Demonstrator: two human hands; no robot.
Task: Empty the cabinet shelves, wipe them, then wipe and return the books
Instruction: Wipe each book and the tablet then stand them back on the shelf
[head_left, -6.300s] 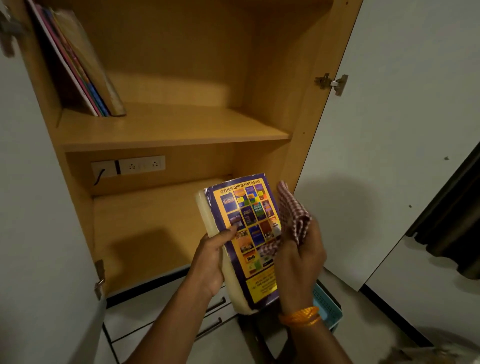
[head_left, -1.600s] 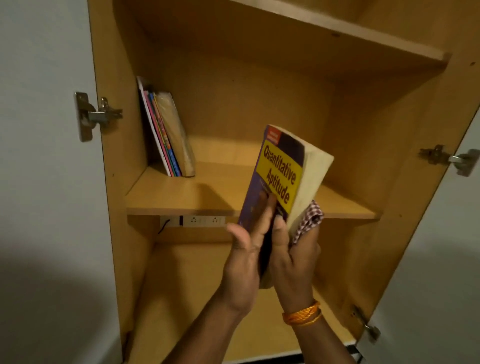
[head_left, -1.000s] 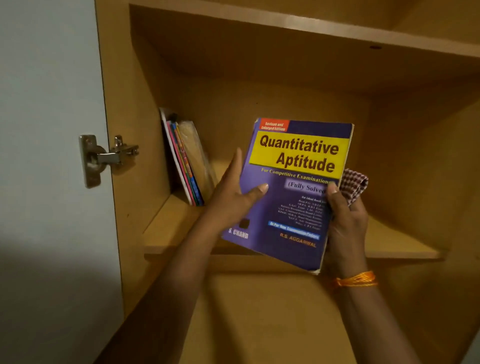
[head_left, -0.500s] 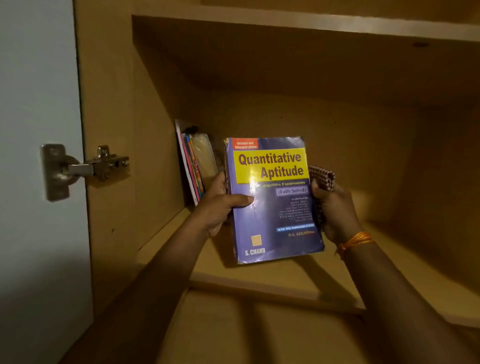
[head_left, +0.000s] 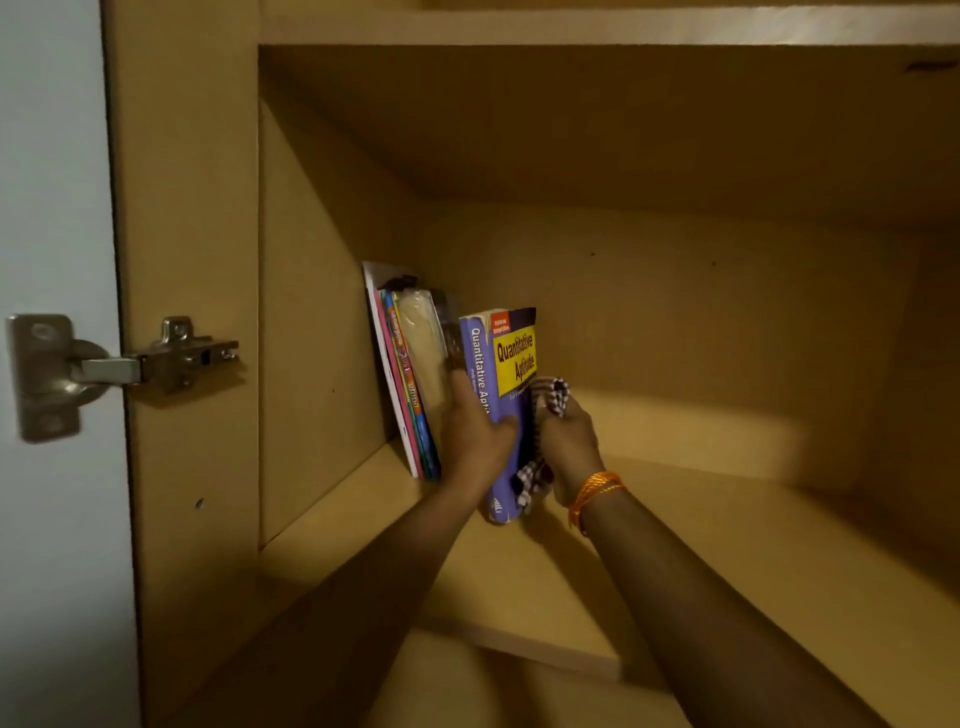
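The thick purple-and-yellow paperback book (head_left: 501, 410) stands upright on the wooden cabinet shelf (head_left: 675, 525), at three o'clock of the leaning thin books (head_left: 410, 384). It looks heavy and floppy-covered, best held at spine and fore-edge. The left hand (head_left: 475, 436) grips its spine; the right hand (head_left: 569, 441) clutches a checked cloth (head_left: 550, 397) against its cover.

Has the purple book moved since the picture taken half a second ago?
Yes. The purple book has gone left and down, toward the leaning books; it now stands spine-out on the shelf beside them.

Purple book (head_left: 506, 364) reads "Quantitative Aptitude" on its cover; likewise its spine.
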